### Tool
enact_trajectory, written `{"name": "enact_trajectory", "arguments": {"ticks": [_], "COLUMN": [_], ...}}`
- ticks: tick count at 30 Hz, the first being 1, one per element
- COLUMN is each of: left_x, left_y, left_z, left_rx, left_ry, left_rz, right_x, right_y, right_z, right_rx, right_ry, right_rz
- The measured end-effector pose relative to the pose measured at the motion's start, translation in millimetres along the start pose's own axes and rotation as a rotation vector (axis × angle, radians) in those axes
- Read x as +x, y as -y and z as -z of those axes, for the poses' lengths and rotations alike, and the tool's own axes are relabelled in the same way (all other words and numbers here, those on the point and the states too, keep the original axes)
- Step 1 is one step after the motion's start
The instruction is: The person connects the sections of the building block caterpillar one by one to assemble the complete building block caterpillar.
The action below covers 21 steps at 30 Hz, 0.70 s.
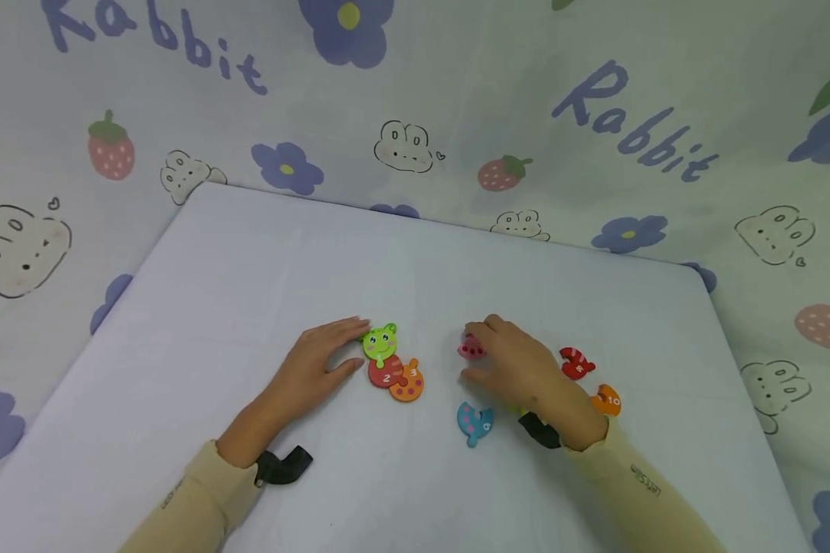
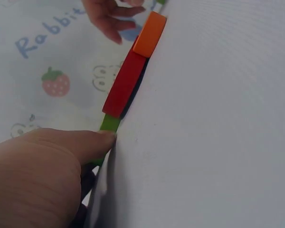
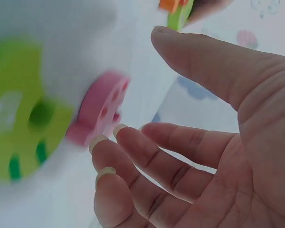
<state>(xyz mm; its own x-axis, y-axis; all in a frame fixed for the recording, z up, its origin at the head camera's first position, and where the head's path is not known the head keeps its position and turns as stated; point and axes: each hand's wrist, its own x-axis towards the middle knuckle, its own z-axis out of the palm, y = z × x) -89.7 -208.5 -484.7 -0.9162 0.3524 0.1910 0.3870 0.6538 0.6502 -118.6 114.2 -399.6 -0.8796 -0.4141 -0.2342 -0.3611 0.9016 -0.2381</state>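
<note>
Resting on the white board [image 1: 249,261], the left hand [image 1: 311,369] lies open, fingertips [image 2: 92,140] touching the green frog head [image 1: 380,342], which joins the red "2" piece [image 1: 384,374] and orange "3" piece [image 1: 409,382]. Right hand [image 1: 519,369], fingers loosely curved, touches the pink piece [image 1: 470,349] with its fingertips [image 3: 102,140]; whether it grips cannot be told. Blue piece [image 1: 474,422], red piece [image 1: 576,362] and orange "10" piece [image 1: 607,400] lie loose nearby. A green piece [image 3: 19,128], blurred, is mostly hidden under the right hand. No containers appear.
</note>
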Motion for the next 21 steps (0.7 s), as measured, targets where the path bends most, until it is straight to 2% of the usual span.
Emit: {"name": "enact_trajectory", "arguments": {"ticks": [8, 13, 16, 21], "left_x": [0.4, 0.2, 0.0, -0.8], "left_y": [-1.3, -2.6, -4.0, -4.9], "left_z": [0.8, 0.2, -0.8, -1.0], "left_rx": [-0.011, -0.001, 0.026, 0.092], "left_ry": [-0.006, 0.007, 0.037, 0.078], "left_rz": [-0.034, -0.006, 0.016, 0.005], "right_x": [-3.1, -1.2, 0.4, 6.1], "right_y": [-24.8, -28.2, -28.1, -25.2], "right_z": [11.4, 10.8, 7.2, -2.0], "right_rx": [0.002, -0.001, 0.007, -0.001], "right_ry": [-0.003, 0.005, 0.009, -0.009], "right_rz": [-0.041, -0.040, -0.034, -0.027]}}
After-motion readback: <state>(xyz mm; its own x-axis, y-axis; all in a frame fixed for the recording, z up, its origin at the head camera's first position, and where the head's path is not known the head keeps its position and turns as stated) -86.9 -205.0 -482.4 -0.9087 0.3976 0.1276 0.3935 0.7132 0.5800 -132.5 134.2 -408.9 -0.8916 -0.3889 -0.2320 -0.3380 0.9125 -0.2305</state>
